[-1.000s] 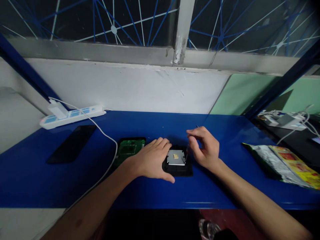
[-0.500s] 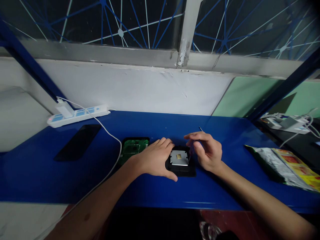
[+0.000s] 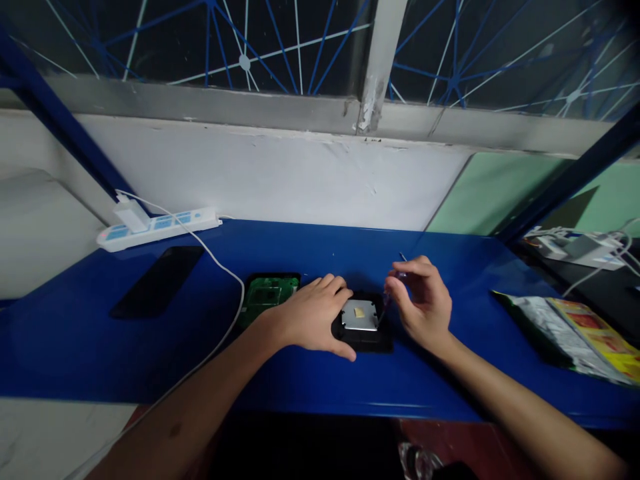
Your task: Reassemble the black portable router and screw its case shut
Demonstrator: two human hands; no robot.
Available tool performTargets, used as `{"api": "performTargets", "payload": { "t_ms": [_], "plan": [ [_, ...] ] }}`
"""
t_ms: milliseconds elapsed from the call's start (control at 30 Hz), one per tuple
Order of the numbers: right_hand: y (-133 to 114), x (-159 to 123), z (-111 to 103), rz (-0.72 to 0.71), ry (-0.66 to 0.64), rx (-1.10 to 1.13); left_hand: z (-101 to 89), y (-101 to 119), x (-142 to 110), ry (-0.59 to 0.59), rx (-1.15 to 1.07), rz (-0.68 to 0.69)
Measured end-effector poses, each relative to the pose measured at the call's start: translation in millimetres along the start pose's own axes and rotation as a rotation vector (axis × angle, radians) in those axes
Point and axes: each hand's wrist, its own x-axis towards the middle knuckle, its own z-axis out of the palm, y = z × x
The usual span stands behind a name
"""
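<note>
A black plastic housing (image 3: 370,341) lies on the blue table with a silver metal plate (image 3: 356,322) in it; a small tan square sits on the plate. My left hand (image 3: 317,313) is spread along the housing's left side, thumb in front and fingers behind, gripping it. My right hand (image 3: 425,300) pinches a slim screwdriver (image 3: 387,295) with a clear purplish handle. Its tip reaches down by the plate's right edge; whether it meets a screw is too small to see. Left of my left hand, a green circuit board (image 3: 267,293) sits in a black shell, partly covered by my wrist.
A white power strip (image 3: 163,227) with a plugged-in charger stands at the back left. Its white cable (image 3: 225,270) runs forward across the table. A dark flat panel (image 3: 157,282) lies nearby. Behind my right hand lies a thin rod (image 3: 403,256); a foil packet (image 3: 565,333) is far right.
My right hand has shifted slightly right and its fingers have turned around the screwdriver, showing more of the handle. My left hand and the housing stay in place.
</note>
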Motion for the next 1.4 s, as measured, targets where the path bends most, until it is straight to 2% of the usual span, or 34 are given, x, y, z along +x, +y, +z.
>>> {"api": "performTargets", "payload": {
  "t_ms": [333, 633, 800, 933, 1033, 1167, 1267, 1400],
  "plan": [
    [-6, -1, -5, -0.015, -0.065, -0.038, -1.1, 1, 0, -0.021, 0.023, -0.009],
    [-15, 1, -7, -0.04, -0.151, -0.005, -4.2, 2, 1, -0.058, 0.005, -0.011],
    [-13, -2, -8, -0.052, -0.222, 0.083, -2.9, 1, 1, -0.054, 0.018, -0.015],
    [-8, -7, -7, -0.047, -0.168, 0.187, -2.7, 1, 2, -0.056, -0.012, -0.019],
    [-5, -7, -6, -0.105, -0.156, 0.216, -2.7, 1, 2, -0.061, -0.017, -0.021],
    [-5, 1, -6, -0.21, -0.128, 0.061, -3.3, 1, 1, -0.06, -0.02, -0.021],
    [-9, 5, -6, -0.204, -0.058, -0.102, -3.8, 1, 1, -0.06, -0.017, -0.02],
    [-13, 4, -6, -0.153, -0.067, -0.049, -2.9, 1, 1, -0.061, -0.018, -0.021]
  ]
}}
